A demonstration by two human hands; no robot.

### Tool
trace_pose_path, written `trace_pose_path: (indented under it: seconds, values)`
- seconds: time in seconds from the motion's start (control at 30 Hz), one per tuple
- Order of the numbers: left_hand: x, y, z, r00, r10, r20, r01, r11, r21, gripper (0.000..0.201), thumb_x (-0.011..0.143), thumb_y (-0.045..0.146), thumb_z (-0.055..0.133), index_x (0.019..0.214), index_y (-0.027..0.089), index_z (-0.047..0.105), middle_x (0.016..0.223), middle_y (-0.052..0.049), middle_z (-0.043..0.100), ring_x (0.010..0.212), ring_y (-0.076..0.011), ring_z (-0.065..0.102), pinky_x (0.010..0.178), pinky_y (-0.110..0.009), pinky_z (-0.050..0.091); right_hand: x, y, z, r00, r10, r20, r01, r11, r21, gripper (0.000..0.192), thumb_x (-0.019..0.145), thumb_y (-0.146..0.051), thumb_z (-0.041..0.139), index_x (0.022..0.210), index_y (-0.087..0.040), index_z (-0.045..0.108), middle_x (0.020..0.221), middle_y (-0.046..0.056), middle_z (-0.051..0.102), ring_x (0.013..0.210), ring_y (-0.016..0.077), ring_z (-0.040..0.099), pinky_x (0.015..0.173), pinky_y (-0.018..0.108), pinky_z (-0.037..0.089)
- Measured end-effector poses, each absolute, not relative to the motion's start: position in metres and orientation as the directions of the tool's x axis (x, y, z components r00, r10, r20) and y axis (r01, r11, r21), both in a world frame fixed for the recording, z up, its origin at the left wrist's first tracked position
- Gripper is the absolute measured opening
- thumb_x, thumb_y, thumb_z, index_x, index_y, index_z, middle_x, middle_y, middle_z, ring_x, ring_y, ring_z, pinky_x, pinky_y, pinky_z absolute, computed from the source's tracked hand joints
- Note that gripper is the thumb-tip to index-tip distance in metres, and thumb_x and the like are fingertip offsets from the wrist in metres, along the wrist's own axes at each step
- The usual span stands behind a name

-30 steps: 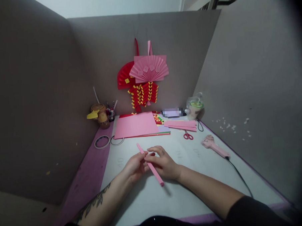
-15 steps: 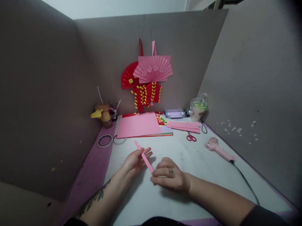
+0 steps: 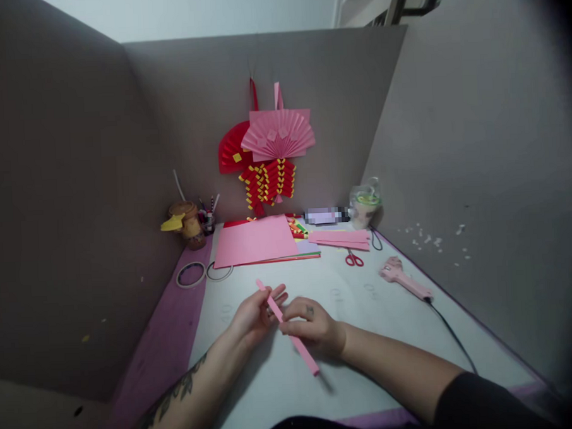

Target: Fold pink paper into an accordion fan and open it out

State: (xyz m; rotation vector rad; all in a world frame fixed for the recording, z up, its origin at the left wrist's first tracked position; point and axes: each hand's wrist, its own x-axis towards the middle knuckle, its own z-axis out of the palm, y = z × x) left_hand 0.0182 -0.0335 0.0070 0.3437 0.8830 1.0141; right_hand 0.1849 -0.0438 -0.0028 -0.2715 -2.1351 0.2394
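Your left hand (image 3: 255,317) and right hand (image 3: 314,327) meet over the middle of the white mat (image 3: 368,362), both on one pink strip (image 3: 287,327). The strip is a narrow folded length of paper, lying on a slant: its far end points up and left past your left fingers, its near end sticks out below your right hand, close to the mat. Your left fingers are loosely spread, the thumb and forefinger pinching the strip near its upper part. Your right fingers are curled in, closed on the strip around its middle; a ring shows on one of them.

Beyond your hands, a pink sheet (image 3: 256,240) lies on top of a stack of coloured paper. Just right of it lies a small pile of pink strips (image 3: 341,238), and in front of that, red scissors (image 3: 353,258). Farther right a pink glue gun (image 3: 405,280) rests on the mat, its black cord (image 3: 450,334) trailing toward you. Two tape rings (image 3: 192,273) lie at the left edge, near a brown pot (image 3: 188,222) and a cup of pens (image 3: 208,221) in the corner. A plastic cup (image 3: 365,208) stands at the back right. On the back wall hang a pink fan (image 3: 277,134), a red fan (image 3: 231,150) partly behind it, and red-and-yellow paper chains (image 3: 268,180) below.
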Motion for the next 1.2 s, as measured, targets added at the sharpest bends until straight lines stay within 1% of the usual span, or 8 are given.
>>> trace_pose_path:
  seconds: [0.2, 0.37, 0.53, 0.7, 0.8, 0.97, 1.07, 1.2]
  values:
    - [-0.007, -0.012, 0.018, 0.080, 0.891, -0.448, -0.639, 0.391, 0.663, 0.009, 0.087, 0.012, 0.047, 0.087, 0.016, 0.056, 0.116, -0.010, 0.063, 0.089, -0.0152, 0.066, 0.071, -0.025, 0.054, 0.201, -0.046, 0.004, -0.334, 0.600, 0.727, 0.013, 0.774, -0.633, 0.010, 0.083, -0.020, 0.059, 0.090, -0.022, 0.066, 0.089, 0.008, 0.065, 0.082, 0.0182, 0.062, 0.073, 0.033, 0.050]
    - [-0.016, -0.007, 0.016, -0.031, 0.944, -0.329, -0.599, 0.246, 0.762, 0.005, 0.085, 0.013, 0.053, 0.084, 0.015, 0.057, 0.112, -0.008, 0.065, 0.066, -0.0078, 0.063, 0.065, -0.023, 0.053, 0.205, -0.015, -0.005, 0.019, 0.905, 0.425, -0.130, 0.424, -0.896, 0.013, 0.069, -0.024, 0.074, 0.070, -0.020, 0.062, 0.083, 0.005, 0.065, 0.076, 0.0165, 0.060, 0.068, 0.030, 0.050]
    - [-0.026, -0.001, 0.010, -0.116, 0.984, -0.137, -0.314, 0.095, 0.945, 0.023, 0.071, 0.028, 0.068, 0.088, 0.014, 0.062, 0.095, -0.006, 0.068, 0.074, -0.0108, 0.063, 0.060, -0.018, 0.046, 0.217, 0.014, -0.018, 0.109, 0.974, 0.197, -0.257, 0.219, -0.941, 0.018, 0.059, -0.023, 0.076, 0.069, -0.018, 0.061, 0.075, 0.000, 0.063, 0.060, 0.0108, 0.054, 0.060, 0.026, 0.045]
    - [-0.043, 0.012, -0.002, -0.127, 0.992, 0.010, 0.152, 0.009, 0.988, 0.023, 0.065, 0.031, 0.064, 0.079, 0.014, 0.058, 0.060, 0.003, 0.058, 0.055, -0.0112, 0.055, 0.052, -0.020, 0.038, 0.229, 0.026, -0.032, 0.036, 0.992, 0.117, 0.048, 0.116, -0.992, 0.014, 0.064, -0.027, 0.067, 0.074, -0.017, 0.063, 0.063, -0.002, 0.060, 0.058, 0.0128, 0.053, 0.057, 0.026, 0.042]
    - [-0.059, 0.017, -0.005, -0.017, 0.999, 0.034, 0.457, -0.022, 0.889, 0.011, 0.069, 0.026, 0.055, 0.073, 0.016, 0.056, 0.054, 0.004, 0.053, 0.050, -0.0110, 0.049, 0.049, -0.021, 0.033, 0.233, 0.028, -0.035, -0.149, 0.967, 0.208, 0.397, 0.251, -0.883, 0.013, 0.069, -0.024, 0.063, 0.079, -0.017, 0.067, 0.074, 0.002, 0.065, 0.067, 0.0161, 0.056, 0.065, 0.029, 0.045]
    - [-0.058, 0.006, 0.009, 0.041, 0.995, 0.087, 0.899, -0.075, 0.431, 0.017, 0.079, 0.021, 0.046, 0.079, 0.015, 0.062, 0.079, -0.007, 0.065, 0.073, -0.0189, 0.059, 0.063, -0.028, 0.042, 0.234, 0.030, -0.037, -0.414, 0.861, 0.296, 0.614, 0.504, -0.607, 0.020, 0.076, -0.014, 0.055, 0.089, -0.020, 0.069, 0.087, 0.005, 0.067, 0.084, 0.0187, 0.058, 0.080, 0.033, 0.045]
    - [-0.033, -0.010, 0.014, 0.231, 0.943, 0.239, 0.918, -0.293, 0.269, 0.029, 0.086, 0.019, 0.038, 0.104, 0.016, 0.061, 0.110, -0.012, 0.063, 0.103, -0.0219, 0.057, 0.088, -0.035, 0.041, 0.234, 0.032, -0.039, -0.467, 0.830, 0.305, 0.658, 0.557, -0.506, 0.020, 0.080, -0.015, 0.054, 0.092, -0.020, 0.070, 0.086, 0.005, 0.066, 0.088, 0.0194, 0.057, 0.083, 0.033, 0.044]
    - [-0.008, -0.027, 0.001, 0.544, 0.839, 0.025, 0.827, -0.541, 0.151, 0.056, 0.086, 0.034, 0.046, 0.139, 0.018, 0.035, 0.148, -0.012, 0.031, 0.137, -0.0291, 0.023, 0.108, -0.049, 0.023, 0.236, 0.033, -0.039, -0.468, 0.830, 0.303, 0.710, 0.557, -0.431, 0.021, 0.081, -0.017, 0.055, 0.095, -0.020, 0.071, 0.086, 0.006, 0.066, 0.088, 0.0197, 0.056, 0.084, 0.034, 0.044]
